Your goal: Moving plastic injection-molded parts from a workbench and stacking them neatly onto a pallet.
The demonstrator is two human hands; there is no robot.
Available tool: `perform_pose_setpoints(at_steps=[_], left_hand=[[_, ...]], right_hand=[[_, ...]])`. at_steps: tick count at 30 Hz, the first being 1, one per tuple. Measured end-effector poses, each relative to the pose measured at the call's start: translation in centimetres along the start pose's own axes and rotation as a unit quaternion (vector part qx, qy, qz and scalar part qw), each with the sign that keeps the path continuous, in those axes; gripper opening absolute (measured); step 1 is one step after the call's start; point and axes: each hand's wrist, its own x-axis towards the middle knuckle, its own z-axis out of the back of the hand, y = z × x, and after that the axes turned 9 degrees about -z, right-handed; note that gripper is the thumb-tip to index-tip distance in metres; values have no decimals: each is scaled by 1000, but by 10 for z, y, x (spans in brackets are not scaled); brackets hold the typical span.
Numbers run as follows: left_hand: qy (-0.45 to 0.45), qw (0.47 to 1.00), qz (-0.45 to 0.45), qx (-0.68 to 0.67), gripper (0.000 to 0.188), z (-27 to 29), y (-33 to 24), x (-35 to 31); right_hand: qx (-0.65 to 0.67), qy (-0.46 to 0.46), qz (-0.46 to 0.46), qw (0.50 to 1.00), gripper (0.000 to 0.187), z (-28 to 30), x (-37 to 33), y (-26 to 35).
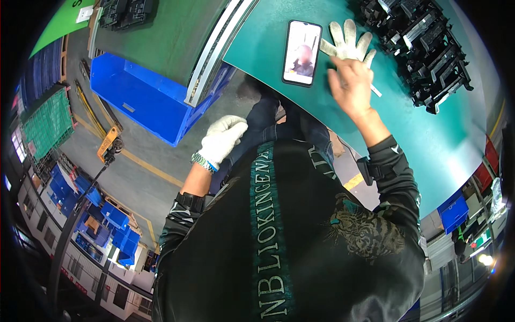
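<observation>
My left hand wears a white knit glove and rests by my thigh, fingers curled in with nothing showing in them. A metal watch circles that wrist. My bare right hand is over the green tabletop, its thumb apart from the bent fingers. Its fingertips overlap the cuff end of a loose white glove lying flat with fingers spread; whether they touch it I cannot tell. A small white strip shows beside this hand. Left of the glove lies a phone with a lit screen.
Black plastic parts are heaped at the table's right. Beyond the table's left edge are a metal-railed conveyor belt and a blue bin. A yellow pallet jack stands on the floor farther left.
</observation>
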Motion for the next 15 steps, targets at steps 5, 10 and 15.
perform_pose_setpoints(at_steps=[5,10,15], left_hand=[[-26,999,32,-27,23,2,-9,-2],[4,1000,9,-17,21,-6,-17,12],[34,998,-53,22,21,-3,-10,20]], right_hand=[[-46,-67,-91,993,24,25,-36,-37],[-61,-80,-119,988,20,38,-67,-58],[-22,-47,-148,988,17,37,-111,-61]])
